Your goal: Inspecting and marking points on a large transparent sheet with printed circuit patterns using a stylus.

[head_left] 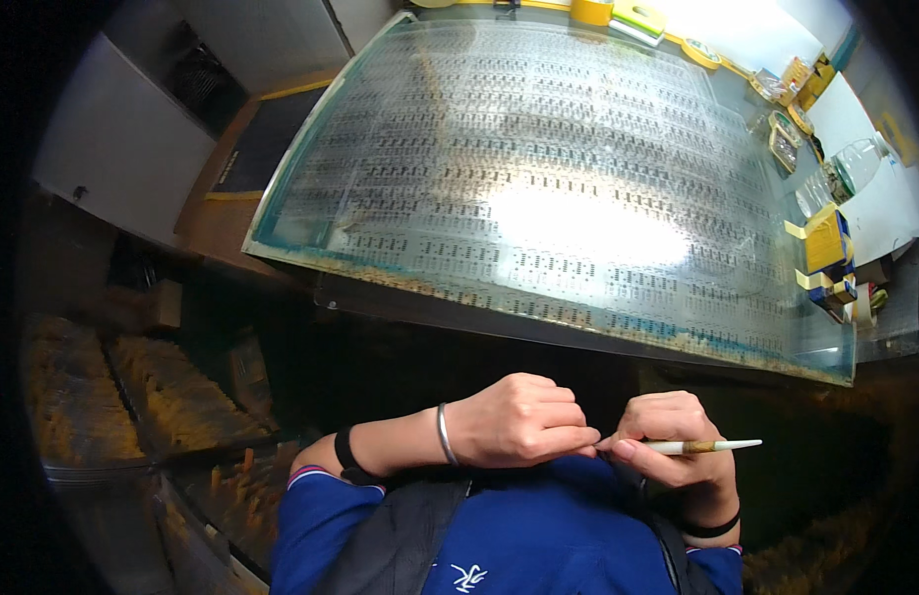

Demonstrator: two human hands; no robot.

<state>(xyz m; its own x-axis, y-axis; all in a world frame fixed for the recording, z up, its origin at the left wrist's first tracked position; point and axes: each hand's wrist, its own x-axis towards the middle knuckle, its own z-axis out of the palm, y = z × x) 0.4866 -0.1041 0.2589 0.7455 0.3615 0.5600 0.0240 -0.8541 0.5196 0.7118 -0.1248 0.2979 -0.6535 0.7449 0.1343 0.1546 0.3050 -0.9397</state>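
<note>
Trays [91,463] at far left hold rows of yellowish-brown pieces, too dim to make out. Above them stands a pale cabinet [113,149]. To its right, a glass-topped table [281,223] slants across the view, covered with rows of small dark marks, with a bright glare near its middle.

The left hand [524,421] is close to the chest, in front of the table's near edge, with fingers folded; its palm side is hidden, so I cannot tell whether it grips anything. Its fingertips meet the right hand [673,431], which pinches a slim pen [699,447] between thumb and fingers, white tip pointing right. The step seems to be handling the pen itself, away from the glass; using it there would probably call for turning the tip forward and reaching over the edge.

Beyond lie a tape roll [700,53], a shallow case [783,142] with unclear contents, and a clear bottle [858,164] on its side, its contents hard to tell. Below the bottle sits a yellow-and-blue box [826,243]; its inside cannot be seen.
</note>
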